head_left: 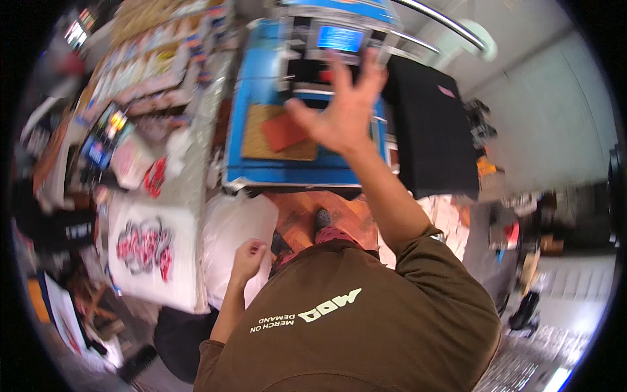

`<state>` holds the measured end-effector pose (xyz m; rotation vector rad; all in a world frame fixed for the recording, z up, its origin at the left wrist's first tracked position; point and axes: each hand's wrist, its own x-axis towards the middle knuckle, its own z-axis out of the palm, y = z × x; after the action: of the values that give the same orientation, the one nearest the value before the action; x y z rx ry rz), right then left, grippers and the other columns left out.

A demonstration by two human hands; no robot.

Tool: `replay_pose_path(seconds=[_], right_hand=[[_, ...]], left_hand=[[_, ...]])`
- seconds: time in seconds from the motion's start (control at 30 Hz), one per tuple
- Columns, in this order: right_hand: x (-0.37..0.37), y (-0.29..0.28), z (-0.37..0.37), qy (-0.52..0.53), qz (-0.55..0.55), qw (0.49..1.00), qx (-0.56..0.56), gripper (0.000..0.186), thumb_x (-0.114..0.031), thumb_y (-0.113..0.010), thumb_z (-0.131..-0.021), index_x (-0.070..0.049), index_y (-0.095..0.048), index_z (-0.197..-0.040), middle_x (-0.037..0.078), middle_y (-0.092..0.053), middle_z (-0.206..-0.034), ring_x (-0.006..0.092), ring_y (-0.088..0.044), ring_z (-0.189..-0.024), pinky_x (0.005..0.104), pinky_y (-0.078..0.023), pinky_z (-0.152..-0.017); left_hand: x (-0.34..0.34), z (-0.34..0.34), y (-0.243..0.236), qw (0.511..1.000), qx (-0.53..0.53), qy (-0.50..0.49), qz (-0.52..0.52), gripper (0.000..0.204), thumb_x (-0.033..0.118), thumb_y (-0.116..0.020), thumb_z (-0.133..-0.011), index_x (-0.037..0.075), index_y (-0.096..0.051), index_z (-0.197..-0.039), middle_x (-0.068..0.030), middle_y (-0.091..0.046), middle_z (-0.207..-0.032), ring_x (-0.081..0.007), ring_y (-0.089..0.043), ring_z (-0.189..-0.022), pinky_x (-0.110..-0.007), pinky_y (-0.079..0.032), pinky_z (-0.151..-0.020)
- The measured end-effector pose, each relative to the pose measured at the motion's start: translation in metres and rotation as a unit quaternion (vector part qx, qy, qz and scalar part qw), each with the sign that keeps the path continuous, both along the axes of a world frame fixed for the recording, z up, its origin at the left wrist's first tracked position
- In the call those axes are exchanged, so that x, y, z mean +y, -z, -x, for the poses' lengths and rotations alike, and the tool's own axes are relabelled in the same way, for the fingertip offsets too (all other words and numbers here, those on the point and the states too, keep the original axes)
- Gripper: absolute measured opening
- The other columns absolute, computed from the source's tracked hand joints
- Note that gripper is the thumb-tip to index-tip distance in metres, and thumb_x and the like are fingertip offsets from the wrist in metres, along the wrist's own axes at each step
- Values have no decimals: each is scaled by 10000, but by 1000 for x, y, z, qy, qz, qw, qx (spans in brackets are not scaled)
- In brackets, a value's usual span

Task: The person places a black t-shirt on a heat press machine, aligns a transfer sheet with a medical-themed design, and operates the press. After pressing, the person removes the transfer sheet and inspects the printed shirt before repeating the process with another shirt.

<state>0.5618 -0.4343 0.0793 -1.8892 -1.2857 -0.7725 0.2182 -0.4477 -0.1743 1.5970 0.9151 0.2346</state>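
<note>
My right hand (346, 108) reaches forward with its fingers spread wide and nothing in its grasp. It is raised in front of a blue machine (251, 72), close to the lit screen (340, 39) on its control box; whether a fingertip touches it I cannot tell. Below the thumb, on the machine's blue surface, a flat orange-red block (282, 132) lies on a brown square pad (258, 147). My left hand (250, 259) hangs low near my waist, its fingers curled in, with nothing visible in them. It is beside a translucent white plastic bag (228, 225).
Left of the machine stands a cluttered table (219, 130) with racks of small goods. A white sheet with a red and grey print (145, 248) lies nearer to me. Black cloth (434, 130) drapes right of the machine. A metal rail (450, 25) crosses the upper right.
</note>
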Motion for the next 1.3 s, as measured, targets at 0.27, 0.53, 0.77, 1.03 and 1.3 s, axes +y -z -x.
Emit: replay_pose_path(seconds=[0.27, 0.53, 0.77, 1.03, 1.3], right_hand=[[-210, 98, -143, 180, 300, 900, 262, 360, -394, -666, -846, -50, -625, -941, 193, -692, -927, 351, -695, -888, 438, -555, -747], [-290, 128, -220, 9, 487, 825, 287, 255, -232, -606, -806, -16, -739, -825, 237, -703, -864, 396, -705, -851, 473, -560, -757], [-321, -40, -308, -225, 150, 891, 365, 327, -167, -633, -875, 16, -533, -623, 98, -432, -534, 144, -415, -530, 360, -342, -509], [-517, -73, -316, -418, 463, 665, 411, 243, -196, -723, -818, 10, -648, -921, 136, -676, -941, 228, -622, -829, 358, -503, -785], [-463, -36, -217, -303, 197, 784, 505, 227, -199, -667, -809, -12, -621, -929, 83, -668, -841, 215, -644, -740, 331, -535, -700]], left_hand=[[-78, -173, -30, 953, 32, 296, -54, 300, 242, -662, -907, 6, -673, -1092, -109, -691, -864, -219, -655, -732, -339, -539, -717], [-171, -328, -113, 914, 57, 388, 100, 329, 330, -626, -968, 15, -684, -1039, -16, -643, -820, -94, -590, -706, -268, -504, -608], [-142, -510, -128, 956, -187, 13, 225, 738, 631, -521, -920, 42, -496, -1363, -154, -644, -1104, -249, -608, -955, -420, -509, -868], [-212, -637, -122, 945, -268, -91, 163, 647, 550, -466, -987, -16, -572, -1282, -138, -667, -1160, -227, -608, -1110, -360, -473, -929], [-365, -394, -194, 715, -190, 360, -569, 343, 317, -624, -822, 49, -720, -1014, -220, -613, -1201, -435, -366, -1297, -617, -136, -1092]])
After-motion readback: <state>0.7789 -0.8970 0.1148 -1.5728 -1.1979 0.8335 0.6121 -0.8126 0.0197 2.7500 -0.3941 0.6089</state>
